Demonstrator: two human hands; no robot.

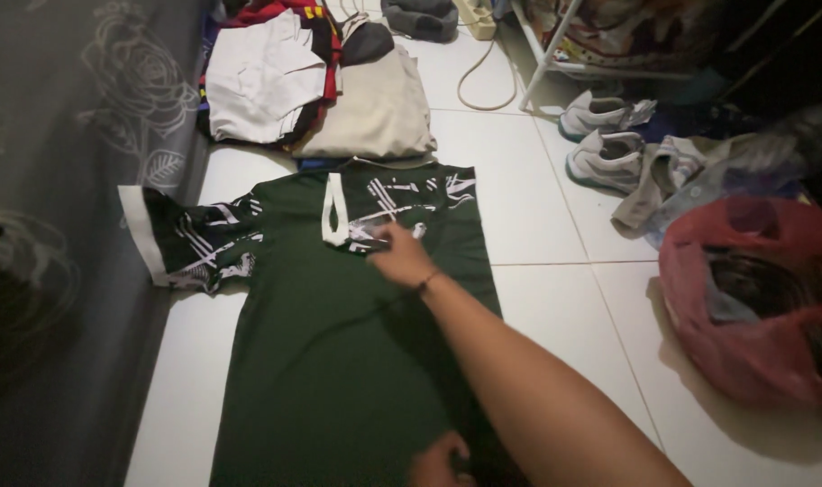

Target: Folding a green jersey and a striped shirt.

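A dark green shirt (321,361) with white patterns lies flat on the white tiled floor, its white collar (334,212) pointing away from me. Its left sleeve (190,243) is spread out, while the right side is folded in over the chest. My right hand (400,254) reaches across the shirt and pinches the folded-in part near the collar. My left hand (438,464) is at the bottom edge of the view, fingers curled on the shirt's lower part and partly cut off.
Folded clothes are stacked beyond the shirt, a beige piece (375,108) and a white-and-red pile (258,81). Grey shoes (609,158), loose cloth and a red plastic bag (753,307) lie at right. A dark flower-printed fabric (59,180) borders the left. A cable (483,90) and rack leg (542,54) are at the back.
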